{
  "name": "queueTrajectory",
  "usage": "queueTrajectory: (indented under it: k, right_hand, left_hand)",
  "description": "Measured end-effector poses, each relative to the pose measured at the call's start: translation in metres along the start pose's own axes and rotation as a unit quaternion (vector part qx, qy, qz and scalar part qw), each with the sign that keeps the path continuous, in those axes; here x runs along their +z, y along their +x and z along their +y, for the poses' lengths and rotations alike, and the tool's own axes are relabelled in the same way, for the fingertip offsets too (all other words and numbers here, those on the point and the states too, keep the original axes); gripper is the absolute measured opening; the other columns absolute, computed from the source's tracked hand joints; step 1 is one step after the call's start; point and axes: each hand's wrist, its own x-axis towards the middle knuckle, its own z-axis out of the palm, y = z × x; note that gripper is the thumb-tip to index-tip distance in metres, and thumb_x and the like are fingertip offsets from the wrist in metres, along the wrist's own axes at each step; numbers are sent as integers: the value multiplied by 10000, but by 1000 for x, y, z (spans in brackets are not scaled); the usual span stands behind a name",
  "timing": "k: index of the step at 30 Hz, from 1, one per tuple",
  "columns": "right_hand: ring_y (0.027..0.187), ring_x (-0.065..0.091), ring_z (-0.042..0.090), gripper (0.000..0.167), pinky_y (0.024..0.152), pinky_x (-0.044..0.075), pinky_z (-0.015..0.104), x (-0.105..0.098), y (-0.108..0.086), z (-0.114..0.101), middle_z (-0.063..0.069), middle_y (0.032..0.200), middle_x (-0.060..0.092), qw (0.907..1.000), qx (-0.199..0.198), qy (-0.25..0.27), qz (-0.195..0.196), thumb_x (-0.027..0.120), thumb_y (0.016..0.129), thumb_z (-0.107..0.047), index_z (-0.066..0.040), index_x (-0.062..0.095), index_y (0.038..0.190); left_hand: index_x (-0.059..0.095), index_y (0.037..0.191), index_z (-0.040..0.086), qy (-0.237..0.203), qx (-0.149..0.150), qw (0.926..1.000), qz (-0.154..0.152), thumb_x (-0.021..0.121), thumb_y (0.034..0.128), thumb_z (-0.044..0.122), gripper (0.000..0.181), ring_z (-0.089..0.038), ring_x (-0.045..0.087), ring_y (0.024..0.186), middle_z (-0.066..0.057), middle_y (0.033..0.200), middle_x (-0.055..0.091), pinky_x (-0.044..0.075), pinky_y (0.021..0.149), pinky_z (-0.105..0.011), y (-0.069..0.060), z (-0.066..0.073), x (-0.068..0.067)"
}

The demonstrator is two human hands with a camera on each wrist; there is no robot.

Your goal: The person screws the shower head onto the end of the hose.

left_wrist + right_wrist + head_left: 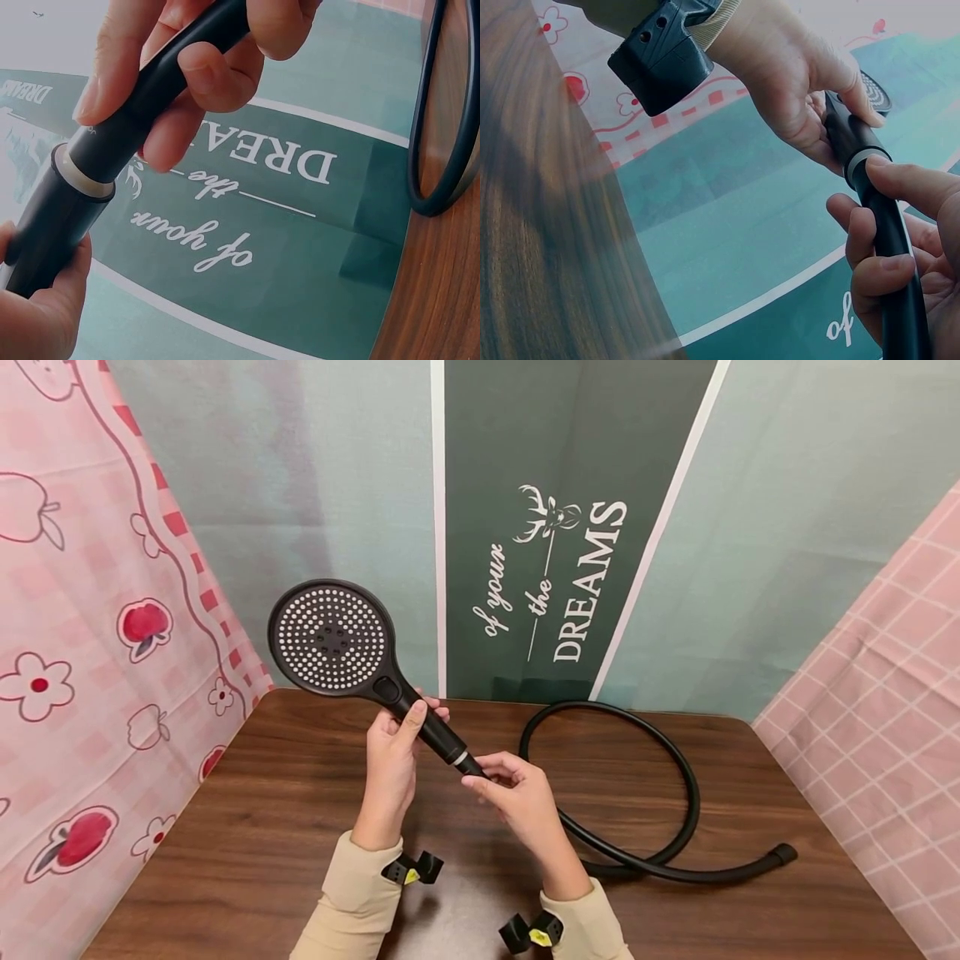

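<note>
A black handheld shower head [386, 652] is raised above the table, its round face with pale nozzles tilted toward me at upper left. My left hand [392, 760] grips its handle, thumb lying along the front. At the handle's lower end, my right hand [525, 793] holds the end of a black shower hose [686, 768] between thumb and fingers. In the left wrist view, a pale ring [86, 176] shows where hose connector and handle meet in line. The right wrist view shows the right fingers [885, 276] curled round the connector. Any thread inside the joint is hidden.
The hose loops over the brown wooden table [247, 827] on the right, its free end [783, 854] near the right edge. A green printed backdrop [577, 443] stands behind. Pink patterned cloths hang at the left [67, 635] and right [885, 710].
</note>
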Motion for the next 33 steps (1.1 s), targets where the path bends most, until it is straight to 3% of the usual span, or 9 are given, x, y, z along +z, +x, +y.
queueTrajectory:
  k: [7, 11, 15, 23, 33]
  right_hand:
    - [550, 526, 94, 256, 428, 384, 195, 1, 0, -2, 131, 805, 660, 9998, 196, 23, 6, 801, 834, -139, -52, 733, 1065]
    - [634, 593, 101, 339, 532, 497, 211, 1, 1, -2, 161, 871, 710, 10000, 85, 14, -1, 819, 808, -107, -67, 717, 1129]
    - [712, 622, 106, 399, 638, 537, 220, 2, 1, 0, 182, 910, 741, 10000, -68, 0, 25, 826, 799, -97, -86, 677, 1170]
    - [693, 635, 101, 311, 650, 554, 212, 3, 1, 2, 201, 898, 739, 9999, -72, 7, 126, 823, 795, -67, -38, 668, 1063]
    - [683, 656, 122, 285, 669, 593, 244, 3, 1, 1, 223, 906, 733, 9998, -38, 140, 134, 816, 795, -47, -17, 686, 1048]
  left_hand:
    - [449, 1265, -55, -1, -30, 10000, 0, 543, 1020, 108, 309, -89, 730, 886, -5, 965, 707, 577, 930, -267, -1, 1, 0]
    - [460, 1259, -43, -26, -55, 10000, 7, 540, 1022, 108, 293, -91, 731, 888, -15, 970, 706, 573, 943, -275, -1, 1, 0]
    - [456, 1272, -48, -39, -82, 10000, 10, 537, 1023, 105, 303, -90, 730, 890, -6, 970, 703, 572, 947, -275, -1, 2, 1]
    - [450, 1276, -56, -14, -70, 10000, -20, 537, 1023, 108, 313, -84, 731, 889, 29, 953, 707, 573, 944, -274, -1, 2, 1]
    - [459, 1267, -44, 18, -70, 10000, -14, 539, 1024, 120, 304, -82, 732, 891, 24, 957, 706, 572, 942, -263, -1, 2, 1]
